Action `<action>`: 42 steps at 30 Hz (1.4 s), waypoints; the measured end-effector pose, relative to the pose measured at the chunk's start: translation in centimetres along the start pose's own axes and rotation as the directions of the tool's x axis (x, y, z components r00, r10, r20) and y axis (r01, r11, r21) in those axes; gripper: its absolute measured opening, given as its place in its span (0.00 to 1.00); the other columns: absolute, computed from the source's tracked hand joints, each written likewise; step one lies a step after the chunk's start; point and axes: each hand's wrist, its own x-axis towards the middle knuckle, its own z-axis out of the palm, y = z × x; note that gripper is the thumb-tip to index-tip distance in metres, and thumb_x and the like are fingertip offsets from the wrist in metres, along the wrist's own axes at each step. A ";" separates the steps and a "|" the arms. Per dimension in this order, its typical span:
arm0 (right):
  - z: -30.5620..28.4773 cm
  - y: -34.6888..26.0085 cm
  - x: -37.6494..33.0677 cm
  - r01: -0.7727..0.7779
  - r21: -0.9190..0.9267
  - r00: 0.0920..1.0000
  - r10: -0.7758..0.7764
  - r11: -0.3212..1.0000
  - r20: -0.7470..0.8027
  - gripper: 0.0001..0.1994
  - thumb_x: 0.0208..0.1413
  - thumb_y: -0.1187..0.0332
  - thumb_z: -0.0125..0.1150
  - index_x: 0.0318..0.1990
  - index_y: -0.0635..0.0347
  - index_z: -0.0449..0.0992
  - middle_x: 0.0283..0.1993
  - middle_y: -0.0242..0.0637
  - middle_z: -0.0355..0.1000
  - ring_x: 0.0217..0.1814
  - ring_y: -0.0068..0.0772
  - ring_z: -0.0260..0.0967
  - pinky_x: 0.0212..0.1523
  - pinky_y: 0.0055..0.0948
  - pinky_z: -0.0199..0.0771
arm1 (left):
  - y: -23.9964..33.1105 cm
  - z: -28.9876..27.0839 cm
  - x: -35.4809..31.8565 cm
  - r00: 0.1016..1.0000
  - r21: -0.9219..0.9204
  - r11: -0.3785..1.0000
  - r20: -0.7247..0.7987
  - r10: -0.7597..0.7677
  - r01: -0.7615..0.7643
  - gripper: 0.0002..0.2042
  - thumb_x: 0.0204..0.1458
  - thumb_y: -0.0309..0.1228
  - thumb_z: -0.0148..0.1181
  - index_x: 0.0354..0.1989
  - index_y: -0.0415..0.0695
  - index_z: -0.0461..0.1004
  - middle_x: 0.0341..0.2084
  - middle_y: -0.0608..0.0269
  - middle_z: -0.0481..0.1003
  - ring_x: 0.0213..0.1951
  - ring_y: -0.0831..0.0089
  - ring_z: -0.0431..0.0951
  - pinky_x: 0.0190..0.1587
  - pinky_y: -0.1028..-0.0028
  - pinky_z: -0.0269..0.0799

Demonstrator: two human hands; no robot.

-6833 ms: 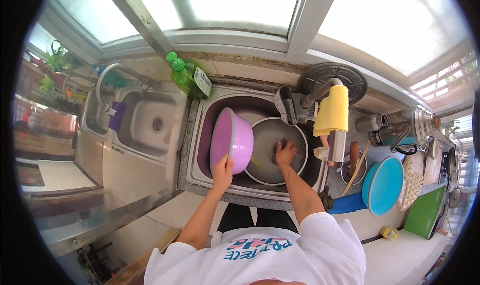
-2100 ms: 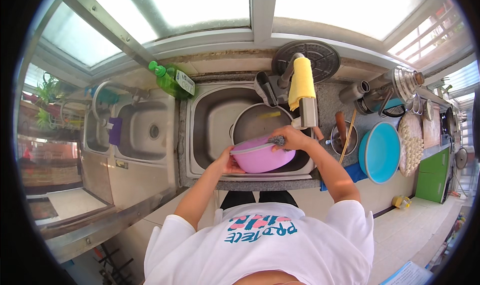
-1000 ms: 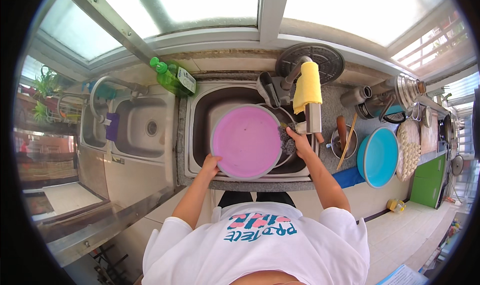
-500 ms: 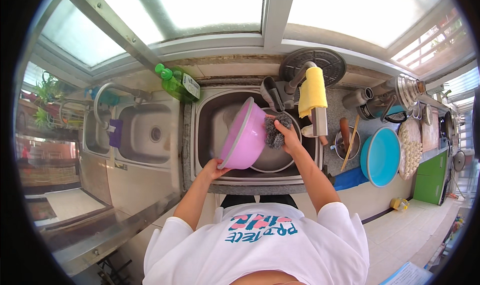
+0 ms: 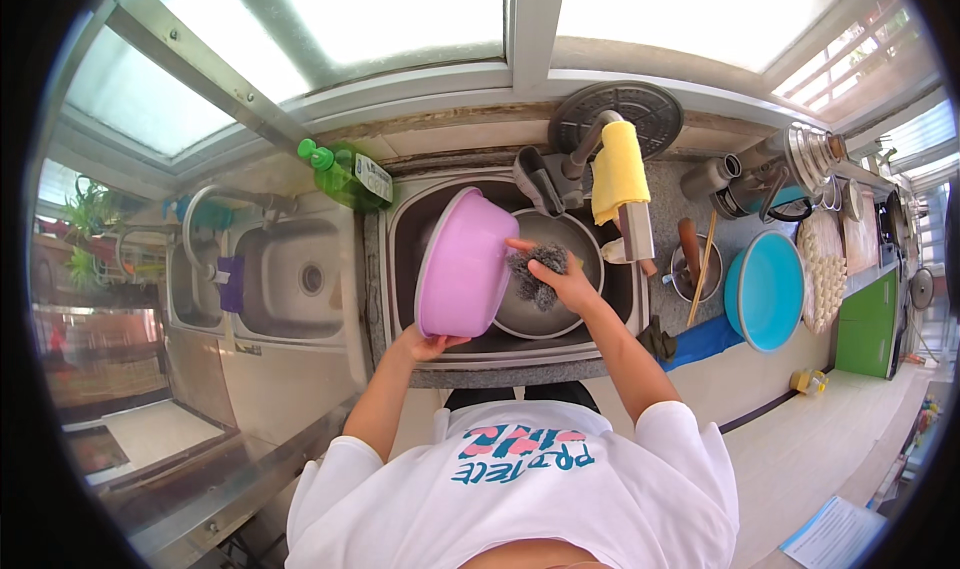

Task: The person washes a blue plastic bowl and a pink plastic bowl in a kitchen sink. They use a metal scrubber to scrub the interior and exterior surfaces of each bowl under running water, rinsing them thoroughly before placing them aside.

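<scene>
Beyond the left hand (image 5: 430,343), to its left, a green pump bottle (image 5: 345,174) sits by the corner of the sink (image 5: 408,229). The left hand is closed on the near edge of a purple plastic basin (image 5: 468,269), which lies tipped over the sink just beyond that hand, its mouth turned left and its outside toward the right hand (image 5: 572,284). That right hand has its fingers wrapped around a grey steel-wool scourer (image 5: 535,281), right beside the basin (whether the wool actually presses on the plastic, I cannot tell). For scouring at this angle, a firm left grip on the edge would probably stop the basin spinning, while short, even strokes with light pressure should spare the plastic; turning it bit by bit would bring fresh wall to the wool. Under and beyond the right hand lies a round metal pan (image 5: 575,241); farther off to its right, a yellow cloth (image 5: 620,174) drapes the faucet, and a turquoise basin (image 5: 772,294) stands well apart.
</scene>
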 end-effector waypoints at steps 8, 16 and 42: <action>-3.7 1.7 -3.8 -0.004 0.019 0.951 0.010 1.000 -0.308 0.19 0.60 0.69 0.56 0.57 0.67 0.69 0.52 0.37 0.72 0.51 0.22 0.67 0.53 0.24 0.67 | -2.0 5.3 -0.1 0.837 0.462 0.886 -0.473 0.274 -0.029 0.17 0.56 0.24 0.41 0.51 0.28 0.65 0.48 0.35 0.69 0.49 0.42 0.74 0.31 0.75 0.82; -8.9 2.4 -5.7 -0.347 -0.309 0.758 0.071 0.885 -0.649 0.19 0.53 0.62 0.64 0.44 0.71 0.74 0.39 0.36 0.74 0.40 0.23 0.68 0.41 0.27 0.66 | 1.1 8.2 6.7 0.891 0.694 0.653 -0.450 0.065 0.303 0.16 0.53 0.22 0.42 0.49 0.26 0.67 0.38 0.38 0.74 0.40 0.44 0.79 0.29 0.75 0.82; 0.1 18.5 0.8 0.221 -0.921 0.911 0.405 -0.321 0.077 0.27 0.54 0.46 0.50 0.57 0.49 0.70 0.58 0.44 0.64 0.62 0.43 0.59 0.63 0.61 0.46 | -4.8 6.5 0.8 0.130 0.986 0.026 -0.005 0.992 -0.165 0.30 0.47 0.21 0.49 0.63 0.42 0.58 0.48 0.44 0.73 0.50 0.53 0.74 0.54 0.65 0.67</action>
